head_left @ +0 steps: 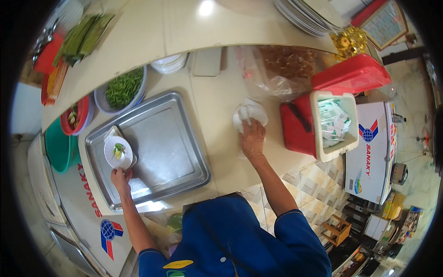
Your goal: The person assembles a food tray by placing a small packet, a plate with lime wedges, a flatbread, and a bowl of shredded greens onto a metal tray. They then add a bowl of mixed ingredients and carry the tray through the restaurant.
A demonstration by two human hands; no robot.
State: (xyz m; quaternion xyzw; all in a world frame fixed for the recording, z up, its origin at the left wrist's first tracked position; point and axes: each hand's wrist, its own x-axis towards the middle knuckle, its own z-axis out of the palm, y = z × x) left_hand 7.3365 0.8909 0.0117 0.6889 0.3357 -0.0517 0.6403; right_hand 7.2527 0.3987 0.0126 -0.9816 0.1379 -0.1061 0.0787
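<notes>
My left hand (121, 180) grips the near rim of a small white bowl (110, 147) with green and pale yellow bits in it. The bowl is over the left part of a wide metal tray (168, 138), and a pale edge of something shows beneath it. Out to the right, my right hand (253, 141) has its fingers on a bunched white cloth (256, 111) on the counter; they look curled into it. Between the cloth and the tray lies bare beige countertop (219, 124).
Beside the cloth stands a red cooler box (297, 129) with its lid raised and packets (333, 121) inside. Behind lies a clear plastic bag (272, 78). A bowl of chopped greens (123, 90) and a red bowl (82, 115) stand left. A raised shelf (194, 23) spans the back.
</notes>
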